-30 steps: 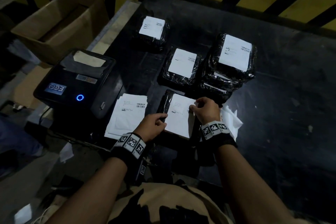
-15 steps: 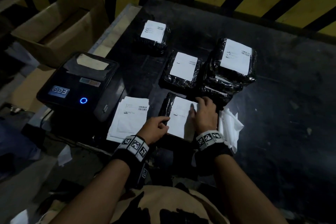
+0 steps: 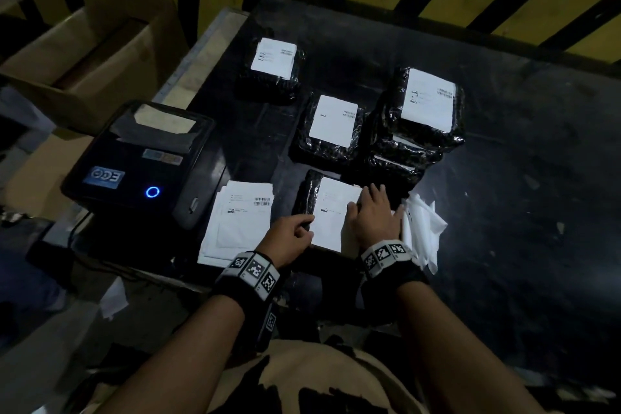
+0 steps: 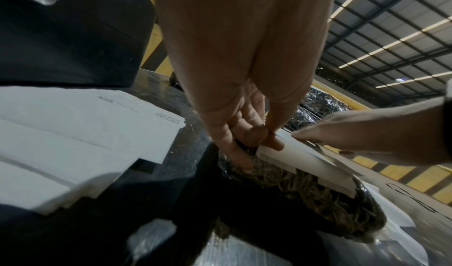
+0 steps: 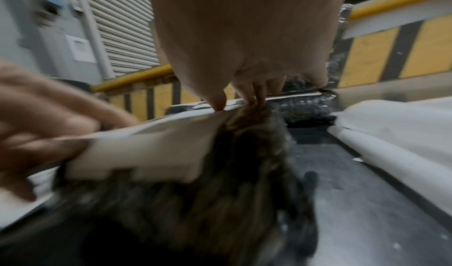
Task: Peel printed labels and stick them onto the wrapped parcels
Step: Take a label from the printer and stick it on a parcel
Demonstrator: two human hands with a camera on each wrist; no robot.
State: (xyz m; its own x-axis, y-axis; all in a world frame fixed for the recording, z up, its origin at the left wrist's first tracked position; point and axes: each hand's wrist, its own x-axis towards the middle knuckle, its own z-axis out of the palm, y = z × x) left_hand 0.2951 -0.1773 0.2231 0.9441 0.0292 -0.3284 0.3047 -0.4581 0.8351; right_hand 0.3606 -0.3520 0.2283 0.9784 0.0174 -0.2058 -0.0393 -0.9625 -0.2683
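Pressing white printed label (image 3: 331,212) onto black plastic-wrapped parcel (image 3: 304,193) at near tabletop (image 3: 524,212) edge. Right hand (image 3: 374,215) lying flat, fingers straight, smoothing; left hand (image 3: 290,233) curled, pinching label's left edge. Probably next: rubbing corners down, reaching for white label stack (image 3: 240,222).

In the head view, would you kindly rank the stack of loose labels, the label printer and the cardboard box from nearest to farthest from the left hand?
From the left hand:
1. Stack of loose labels, just to its left on the table.
2. Label printer, further left, past the labels.
3. Cardboard box, far left, beyond the printer and off the table.
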